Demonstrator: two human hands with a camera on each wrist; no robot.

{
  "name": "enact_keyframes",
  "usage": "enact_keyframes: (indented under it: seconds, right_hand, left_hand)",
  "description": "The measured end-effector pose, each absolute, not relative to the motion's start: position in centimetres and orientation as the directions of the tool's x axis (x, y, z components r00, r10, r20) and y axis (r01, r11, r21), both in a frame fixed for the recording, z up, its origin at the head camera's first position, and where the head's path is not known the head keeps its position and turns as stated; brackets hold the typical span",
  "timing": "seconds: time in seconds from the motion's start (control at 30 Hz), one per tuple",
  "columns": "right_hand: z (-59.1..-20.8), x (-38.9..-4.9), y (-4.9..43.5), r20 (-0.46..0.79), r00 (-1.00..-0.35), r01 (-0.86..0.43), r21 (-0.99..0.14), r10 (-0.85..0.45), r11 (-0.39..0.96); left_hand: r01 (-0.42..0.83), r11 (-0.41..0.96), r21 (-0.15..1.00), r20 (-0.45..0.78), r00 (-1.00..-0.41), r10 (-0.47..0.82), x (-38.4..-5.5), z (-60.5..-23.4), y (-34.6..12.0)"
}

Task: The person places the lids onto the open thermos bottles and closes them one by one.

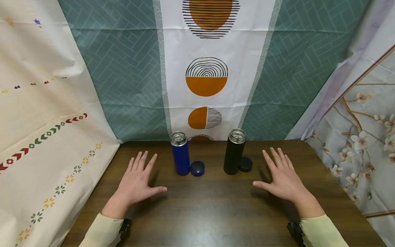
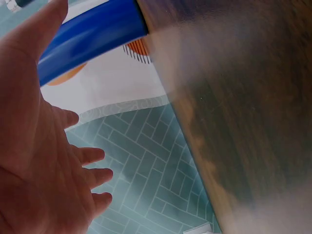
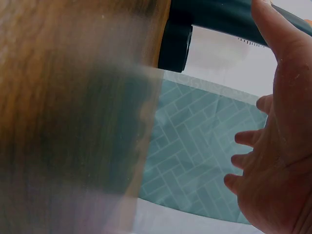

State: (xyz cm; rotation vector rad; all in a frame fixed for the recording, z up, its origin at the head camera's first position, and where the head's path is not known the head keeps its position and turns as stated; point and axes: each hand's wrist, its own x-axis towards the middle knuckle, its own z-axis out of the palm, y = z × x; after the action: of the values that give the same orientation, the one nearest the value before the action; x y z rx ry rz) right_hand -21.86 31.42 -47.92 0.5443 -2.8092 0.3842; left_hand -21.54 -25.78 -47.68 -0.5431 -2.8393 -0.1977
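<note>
A blue thermos bottle [image 1: 181, 157] stands upright without its cap, its steel mouth showing. Touching or close to its base on the right lies a blue cap [image 1: 197, 168]. Further right is a black thermos bottle [image 1: 234, 154], also upright and uncapped, with a black cap [image 1: 246, 164] beside its base. My left hand [image 1: 137, 180] hovers left of the blue bottle, fingers spread and holding nothing. To the right of the black cap, my right hand [image 1: 282, 180] is spread in the same way, also above the table and apart from everything.
Both bottles stand on a brown wooden table [image 1: 197, 212], near its far edge. Behind it hangs a teal and white patterned cloth [image 1: 132, 68]. A cream embroidered cloth [image 1: 40, 113] hangs at left, a floral one [image 1: 364, 137] at right.
</note>
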Motion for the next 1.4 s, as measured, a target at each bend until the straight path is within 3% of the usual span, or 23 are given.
enact_keyframes:
  seconds: [1.4]
  right_hand:
    - [-48.2,-21.7,29.8,0.306,-0.856,-0.485,-0.195,-0.417,0.853]
  left_hand:
    - [0.435,0.883,0.178,0.267,-0.885,0.382,-21.8,-48.3,-24.9]
